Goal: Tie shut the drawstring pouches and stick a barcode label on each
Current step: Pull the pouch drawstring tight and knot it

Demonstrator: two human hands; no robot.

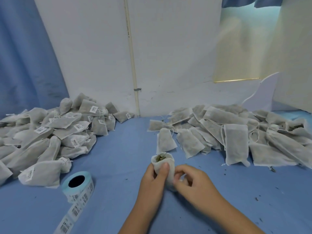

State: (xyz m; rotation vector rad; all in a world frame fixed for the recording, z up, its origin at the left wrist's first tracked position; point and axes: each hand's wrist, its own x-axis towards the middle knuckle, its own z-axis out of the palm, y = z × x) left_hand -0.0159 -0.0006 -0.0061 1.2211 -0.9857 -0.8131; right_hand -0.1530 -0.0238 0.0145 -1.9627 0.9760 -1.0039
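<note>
Pouch — one, open — in left hand, right hand (one label roll).

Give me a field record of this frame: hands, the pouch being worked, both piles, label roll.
held pouch: upright, mouth open, dried herbs showing, no label visible
left hand: grips the pouch, thumb on its front
right hand: pinches the pouch's right side
label roll: on the table left of the hands, strip trailing toward the camera
left pile: pouches closed, many with barcode labels
right pile: pouches with no labels visible
table: blue cover, scattered crumbs
</note>
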